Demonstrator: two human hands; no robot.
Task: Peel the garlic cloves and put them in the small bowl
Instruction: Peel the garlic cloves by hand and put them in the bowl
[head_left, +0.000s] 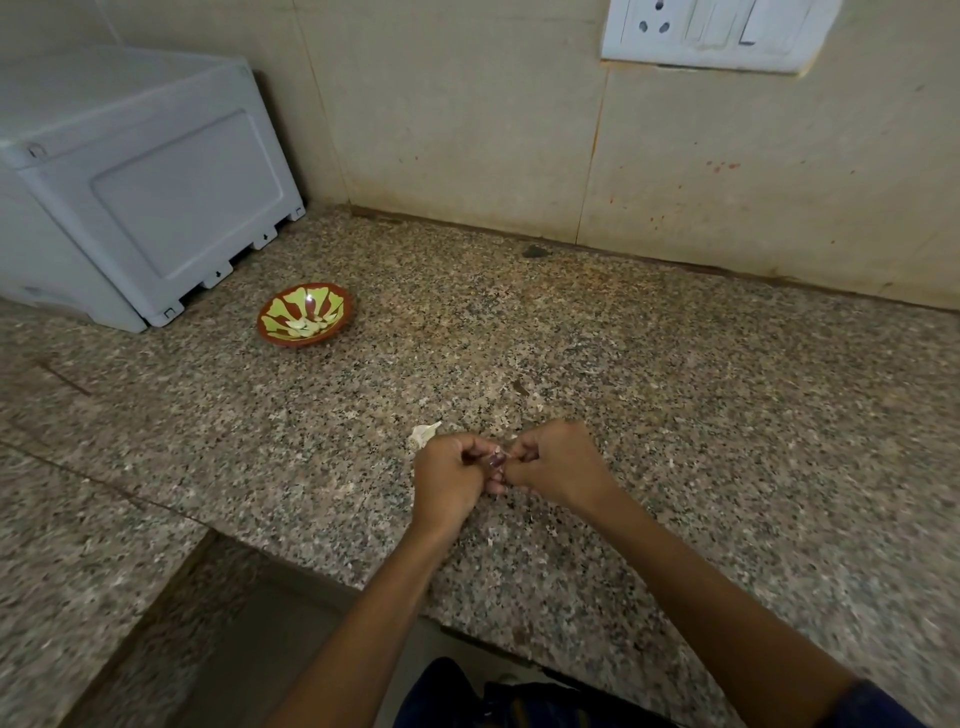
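Both hands meet above the front part of the speckled granite counter (675, 389). The left hand (449, 480) and the right hand (553, 467) have their fingers curled, and together they pinch one small garlic clove (497, 459) between the fingertips. The clove looks purplish with a pale bit of skin; it is mostly hidden. Just beside the left hand, a piece of white papery skin (423, 434) lies on the counter. Well apart, near a white plastic box (140, 192), stands the small bowl (305, 314), brown with green pattern, holding several pale peeled cloves (306, 326).
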